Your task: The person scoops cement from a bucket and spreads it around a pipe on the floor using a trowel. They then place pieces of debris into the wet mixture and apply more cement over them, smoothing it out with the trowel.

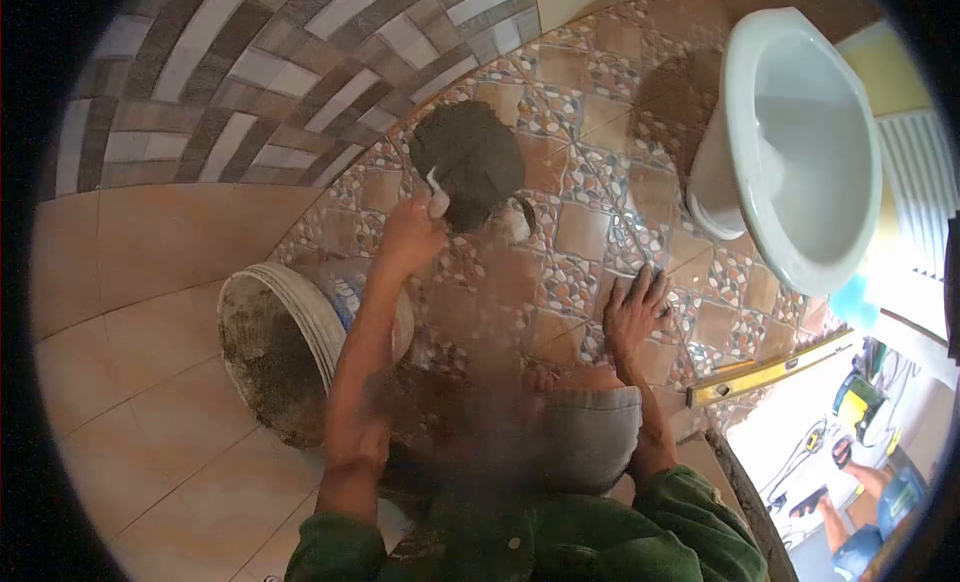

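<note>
Trowel (437, 200) in left hand (410, 234), against mortar heap (470, 160)

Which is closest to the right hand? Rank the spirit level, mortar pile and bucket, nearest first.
1. Spirit level: on the floor, just right of the right hand.
2. Mortar pile: ahead, to the left.
3. Bucket: far left, tipped on its side.

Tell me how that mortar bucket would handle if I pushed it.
The bucket probably feels heavy for its size, since grey mortar coats and fills its inside. On the glossy floor tiles it would likely slide rather than tip. Its smeared rim may be gritty and slippery to grip.
</note>
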A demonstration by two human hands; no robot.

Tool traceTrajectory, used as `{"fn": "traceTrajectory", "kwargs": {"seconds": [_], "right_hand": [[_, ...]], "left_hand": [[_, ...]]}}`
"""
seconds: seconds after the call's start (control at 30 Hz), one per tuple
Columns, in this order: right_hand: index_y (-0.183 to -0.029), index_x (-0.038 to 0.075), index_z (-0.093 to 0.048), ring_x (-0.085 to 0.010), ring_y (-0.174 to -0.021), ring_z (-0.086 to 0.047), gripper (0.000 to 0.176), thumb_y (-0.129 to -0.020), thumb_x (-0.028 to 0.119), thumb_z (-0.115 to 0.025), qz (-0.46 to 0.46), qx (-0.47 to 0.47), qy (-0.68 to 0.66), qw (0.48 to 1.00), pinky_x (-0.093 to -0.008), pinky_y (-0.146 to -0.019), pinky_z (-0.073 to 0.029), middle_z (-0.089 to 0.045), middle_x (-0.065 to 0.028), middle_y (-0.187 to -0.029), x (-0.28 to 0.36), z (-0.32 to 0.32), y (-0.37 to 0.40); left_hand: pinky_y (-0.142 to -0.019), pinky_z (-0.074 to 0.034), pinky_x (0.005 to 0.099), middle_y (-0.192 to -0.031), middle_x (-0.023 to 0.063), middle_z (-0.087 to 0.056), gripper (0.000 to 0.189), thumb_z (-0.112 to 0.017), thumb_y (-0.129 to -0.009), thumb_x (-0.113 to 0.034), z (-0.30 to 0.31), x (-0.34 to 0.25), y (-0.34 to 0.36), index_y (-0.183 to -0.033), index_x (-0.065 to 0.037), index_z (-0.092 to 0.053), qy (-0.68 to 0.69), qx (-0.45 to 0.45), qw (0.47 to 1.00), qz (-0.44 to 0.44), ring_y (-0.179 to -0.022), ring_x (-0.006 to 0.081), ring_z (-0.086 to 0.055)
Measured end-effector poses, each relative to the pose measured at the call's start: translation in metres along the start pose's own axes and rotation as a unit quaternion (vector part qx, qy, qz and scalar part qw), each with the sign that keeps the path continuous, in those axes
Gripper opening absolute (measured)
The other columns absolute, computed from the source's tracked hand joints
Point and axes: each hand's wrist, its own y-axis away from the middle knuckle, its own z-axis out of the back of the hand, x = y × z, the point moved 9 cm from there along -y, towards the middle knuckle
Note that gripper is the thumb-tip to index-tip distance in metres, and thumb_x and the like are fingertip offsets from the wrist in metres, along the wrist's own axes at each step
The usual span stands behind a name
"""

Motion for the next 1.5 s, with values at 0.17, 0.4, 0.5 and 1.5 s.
{"fn": "traceTrajectory", "kwargs": {"seconds": [0.17,0.4,0.5,1.5], "right_hand": [[-0.144,0.014,-0.035,-0.0353,-0.141,-0.020,0.059,-0.095,0.046,-0.042,-0.044,-0.015,-0.023,0.999,-0.0628,-0.107,-0.011,-0.026,-0.0171,-0.151,-0.004,-0.002,-0.005],[-0.144,0.015,-0.036,-0.0348,-0.141,-0.020,0.059,-0.095,0.047,-0.042,-0.037,-0.017,-0.022,0.999,-0.0620,-0.107,-0.012,-0.027,-0.0173,-0.151,-0.006,-0.005,-0.002],[-0.144,0.015,-0.036,-0.0344,-0.141,-0.020,0.059,-0.095,0.046,-0.042,-0.049,-0.019,-0.018,0.998,-0.0613,-0.107,-0.012,-0.027,-0.0171,-0.151,-0.002,0.001,-0.001],[-0.144,0.018,-0.036,-0.0330,-0.140,-0.023,0.057,-0.096,0.048,-0.040,-0.068,-0.040,-0.011,0.997,-0.0596,-0.108,-0.014,-0.026,-0.0158,-0.152,0.019,0.015,0.009]], "left_hand": [[-0.089,-0.046,0.0501,-0.110,0.0321,-0.058,0.055,-0.056,-0.080,-0.012,-0.047,-0.023,-0.006,-0.130,0.004,-0.041,0.073,-0.035,0.988,0.129,-0.104,0.0473,-0.057],[-0.086,-0.048,0.0495,-0.104,0.0316,-0.061,0.048,-0.056,-0.082,-0.013,-0.057,-0.059,0.005,-0.125,0.004,-0.044,0.109,0.022,0.990,0.091,-0.100,0.0489,-0.059],[-0.084,-0.049,0.0498,-0.101,0.0284,-0.063,0.045,-0.057,-0.082,-0.011,-0.041,-0.054,0.007,-0.124,0.002,-0.045,0.057,0.021,0.996,0.068,-0.097,0.0473,-0.060],[-0.079,-0.048,0.0512,-0.096,0.0241,-0.064,0.067,-0.067,-0.072,-0.019,-0.099,-0.006,0.015,-0.132,-0.003,-0.041,0.134,-0.116,0.979,0.099,-0.091,0.0433,-0.061]]}}
